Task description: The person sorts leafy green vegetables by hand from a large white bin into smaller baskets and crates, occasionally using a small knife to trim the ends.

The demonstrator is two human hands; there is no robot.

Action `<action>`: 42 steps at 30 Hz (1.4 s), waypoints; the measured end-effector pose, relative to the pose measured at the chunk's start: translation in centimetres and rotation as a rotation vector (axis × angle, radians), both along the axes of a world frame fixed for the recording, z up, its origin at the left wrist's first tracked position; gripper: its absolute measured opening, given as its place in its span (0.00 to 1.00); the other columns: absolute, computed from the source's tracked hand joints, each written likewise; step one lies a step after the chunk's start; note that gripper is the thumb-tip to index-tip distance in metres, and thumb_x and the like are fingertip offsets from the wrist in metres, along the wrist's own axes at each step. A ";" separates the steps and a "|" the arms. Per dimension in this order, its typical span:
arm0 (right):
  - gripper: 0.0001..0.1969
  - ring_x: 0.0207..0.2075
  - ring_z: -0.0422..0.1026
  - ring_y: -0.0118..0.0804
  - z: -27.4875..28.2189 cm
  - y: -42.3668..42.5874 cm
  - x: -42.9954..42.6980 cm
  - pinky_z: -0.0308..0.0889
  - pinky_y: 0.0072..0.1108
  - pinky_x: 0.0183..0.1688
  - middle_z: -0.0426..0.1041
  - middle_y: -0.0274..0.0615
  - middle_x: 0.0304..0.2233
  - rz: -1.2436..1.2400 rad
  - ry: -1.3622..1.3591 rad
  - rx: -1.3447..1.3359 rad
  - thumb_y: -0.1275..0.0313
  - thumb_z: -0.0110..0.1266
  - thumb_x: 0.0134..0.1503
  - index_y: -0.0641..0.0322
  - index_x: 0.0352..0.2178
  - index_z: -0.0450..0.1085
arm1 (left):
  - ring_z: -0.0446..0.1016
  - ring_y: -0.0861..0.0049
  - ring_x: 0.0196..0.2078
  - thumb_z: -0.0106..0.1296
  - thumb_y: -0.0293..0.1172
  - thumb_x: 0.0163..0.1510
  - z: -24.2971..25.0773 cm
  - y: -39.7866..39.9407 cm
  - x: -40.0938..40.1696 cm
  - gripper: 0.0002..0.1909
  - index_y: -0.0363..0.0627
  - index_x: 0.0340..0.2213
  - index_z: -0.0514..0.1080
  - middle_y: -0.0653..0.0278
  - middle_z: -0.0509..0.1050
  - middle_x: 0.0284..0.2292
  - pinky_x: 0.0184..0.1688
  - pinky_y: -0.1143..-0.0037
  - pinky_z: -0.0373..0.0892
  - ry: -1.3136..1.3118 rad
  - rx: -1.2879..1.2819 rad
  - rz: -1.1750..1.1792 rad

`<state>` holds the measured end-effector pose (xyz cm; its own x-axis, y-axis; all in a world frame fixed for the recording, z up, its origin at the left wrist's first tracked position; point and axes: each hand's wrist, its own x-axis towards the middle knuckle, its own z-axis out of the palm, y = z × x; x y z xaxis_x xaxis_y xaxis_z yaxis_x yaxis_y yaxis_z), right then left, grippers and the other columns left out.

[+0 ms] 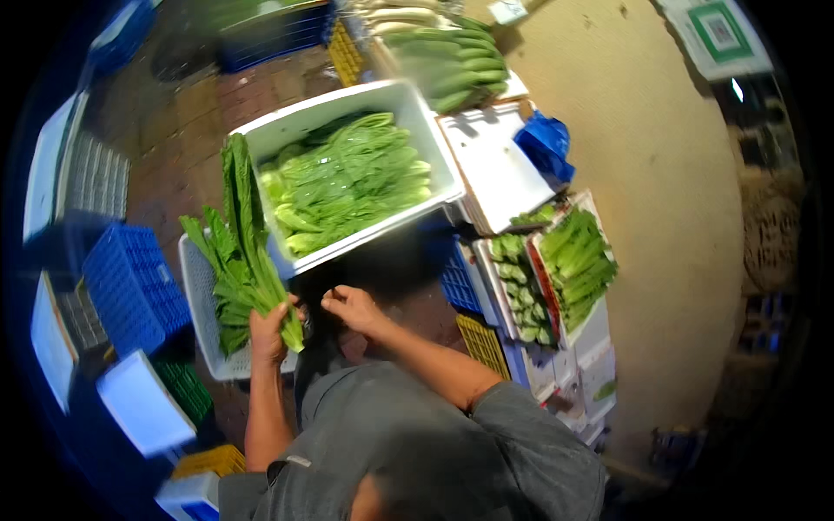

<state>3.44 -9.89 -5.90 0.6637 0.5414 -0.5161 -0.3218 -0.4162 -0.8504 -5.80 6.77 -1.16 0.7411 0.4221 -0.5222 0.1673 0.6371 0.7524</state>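
My left hand (270, 329) grips a bunch of long leafy greens (251, 260) by the pale stem end, leaves pointing up and away. The bunch is over a white perforated basket (199, 299), and some leaves inside the basket are partly hidden behind it. To the right, my right hand (355, 311) hangs in the air with thumb and fingers drawn together; nothing shows between them. Just beyond both hands stands a white foam box (378, 244). Rows of romaine-like leafy greens (352, 176) fill its bottom, wet and shiny in places.
On the right, foam trays hold green-and-white vegetables (521, 293) and leafy greens (576, 260). A blue plastic bag (546, 146) lies by a white foam lid (492, 163). Long green gourds (456, 62) are piled farther off. Blue crates (133, 286) and foam boxes (146, 404) line the left.
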 end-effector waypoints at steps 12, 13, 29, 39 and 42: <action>0.12 0.23 0.67 0.24 1.6 -26.1 -2.5 0.65 0.21 0.27 0.72 0.34 0.24 -0.685 0.012 -0.093 0.65 0.52 0.54 0.65 0.33 0.71 | 0.69 0.79 0.21 0.52 0.33 0.51 7.4 -25.9 17.3 0.16 0.38 0.38 0.64 0.63 0.70 0.25 0.23 0.79 0.66 -0.201 0.253 -0.836; 0.13 0.22 0.65 0.25 2.4 -28.4 -3.0 0.64 0.23 0.27 0.70 0.34 0.22 -0.789 0.094 -0.062 0.64 0.53 0.53 0.64 0.31 0.71 | 0.68 0.80 0.21 0.52 0.34 0.51 7.7 -29.5 18.7 0.16 0.38 0.38 0.64 0.64 0.69 0.23 0.23 0.79 0.66 -0.249 0.252 -0.876; 0.11 0.17 0.64 0.23 -5.5 -46.7 -17.4 0.62 0.18 0.18 0.68 0.33 0.20 -1.605 0.020 -0.074 0.64 0.54 0.53 0.61 0.27 0.69 | 0.71 0.51 0.42 0.53 0.55 0.45 4.5 -60.7 26.6 0.39 0.42 0.50 0.56 0.46 0.66 0.43 0.40 0.60 0.68 -0.337 1.667 -1.445; 0.12 0.12 0.61 0.25 -5.5 -55.7 -13.9 0.66 0.23 0.17 0.67 0.35 0.20 -1.938 0.223 0.031 0.64 0.55 0.53 0.60 0.34 0.67 | 0.72 0.56 0.37 0.54 0.43 0.49 1.2 -51.7 30.5 0.23 0.37 0.41 0.70 0.47 0.72 0.36 0.38 0.66 0.68 -0.565 1.371 -1.161; 0.14 0.15 0.64 0.30 -9.7 -60.6 -12.6 0.63 0.22 0.15 0.67 0.40 0.23 -1.876 0.197 -0.094 0.67 0.52 0.55 0.66 0.39 0.66 | 0.73 0.56 0.36 0.56 0.40 0.49 -0.7 -48.7 31.5 0.23 0.33 0.41 0.69 0.47 0.73 0.35 0.38 0.67 0.68 -0.614 1.344 -1.008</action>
